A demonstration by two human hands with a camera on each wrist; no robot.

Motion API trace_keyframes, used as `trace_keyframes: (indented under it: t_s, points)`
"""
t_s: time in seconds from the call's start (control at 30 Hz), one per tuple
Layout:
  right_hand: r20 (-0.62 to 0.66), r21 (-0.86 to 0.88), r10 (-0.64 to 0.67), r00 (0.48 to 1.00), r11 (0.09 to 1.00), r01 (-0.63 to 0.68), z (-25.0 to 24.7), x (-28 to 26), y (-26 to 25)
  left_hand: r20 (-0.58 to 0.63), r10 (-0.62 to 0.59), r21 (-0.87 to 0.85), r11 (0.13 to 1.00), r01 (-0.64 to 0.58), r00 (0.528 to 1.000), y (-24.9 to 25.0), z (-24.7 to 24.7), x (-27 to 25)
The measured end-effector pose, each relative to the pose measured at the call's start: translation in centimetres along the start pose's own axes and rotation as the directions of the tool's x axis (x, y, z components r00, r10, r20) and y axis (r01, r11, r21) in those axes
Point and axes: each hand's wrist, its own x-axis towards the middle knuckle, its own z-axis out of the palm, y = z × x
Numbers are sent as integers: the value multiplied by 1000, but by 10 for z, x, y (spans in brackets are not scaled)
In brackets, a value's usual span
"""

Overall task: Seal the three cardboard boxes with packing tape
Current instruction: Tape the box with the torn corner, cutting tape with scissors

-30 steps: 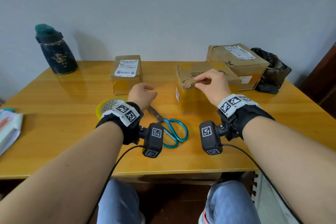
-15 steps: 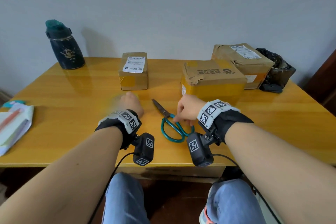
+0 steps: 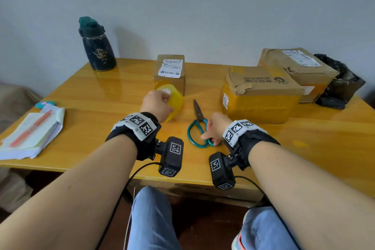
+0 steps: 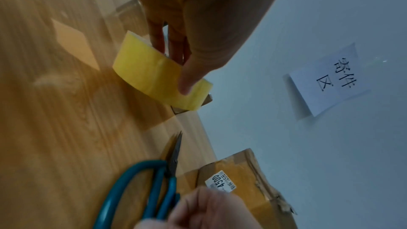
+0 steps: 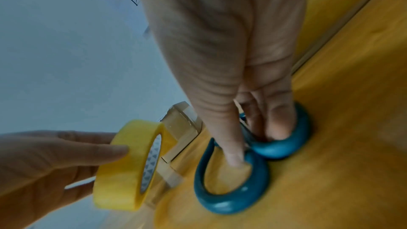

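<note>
- Head view: my left hand (image 3: 157,104) grips the yellow tape roll (image 3: 173,99), lifted just above the table (image 3: 91,111). My right hand (image 3: 216,128) has its fingers in the handles of the teal scissors (image 3: 197,128), whose blades point to 12 o'clock. The middle box (image 3: 261,95) lies at 1 o'clock from my right hand and is nearer to it than to the left. The small box (image 3: 170,73) stands at 12 o'clock just behind the roll, and the large box (image 3: 298,71) is far at 2 o'clock.
- Left wrist view: thumb on the outer face of the roll, fingers (image 4: 157,39) in its core.
- Right wrist view: thumb in one ring, other fingers (image 5: 279,121) in the second. I judge the roll must travel toward 2 o'clock to reach the middle box.
</note>
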Motion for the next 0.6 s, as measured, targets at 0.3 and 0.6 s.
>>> trace_keyframes:
  t_s: [0.3, 0.6]
  points:
    - [-380, 521, -169, 909, 773, 362, -34, -8, -12, 163, 108, -184, 980, -78, 981, 29, -15, -6]
    - [11, 647, -253, 967, 740, 186, -58, -34, 8, 630, 156, -172, 983, -60, 761, 59, -23, -17]
